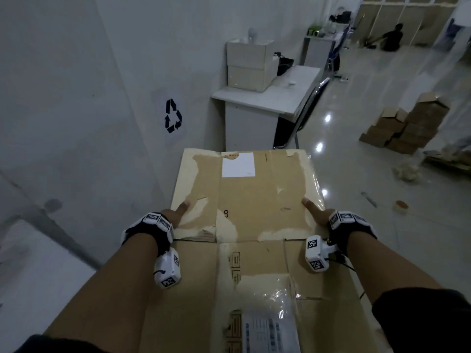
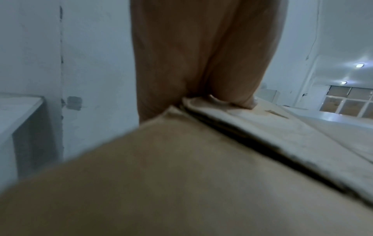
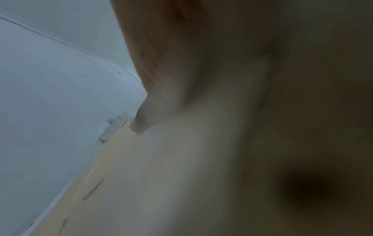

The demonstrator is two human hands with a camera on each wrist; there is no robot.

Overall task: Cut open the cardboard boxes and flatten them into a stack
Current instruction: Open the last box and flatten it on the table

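A large flattened cardboard box (image 1: 244,200) with torn tape and a white label is held out in front of me, level and off the floor. My left hand (image 1: 175,215) grips its left edge, thumb lying on top and the other fingers hidden underneath. My right hand (image 1: 317,212) grips the right edge the same way. In the left wrist view the thumb (image 2: 232,95) presses on the cardboard (image 2: 181,175) beside a fold. The right wrist view is blurred; a thumb (image 3: 145,121) rests on the cardboard (image 3: 141,183).
A wall with a recycling sign (image 1: 173,115) is ahead on the left. A white desk (image 1: 267,98) with pale boxes stands beyond the cardboard. Several brown boxes (image 1: 405,126) sit on the glossy floor at right, with a tape roll (image 1: 402,205) nearer. A person (image 1: 392,38) sits far back.
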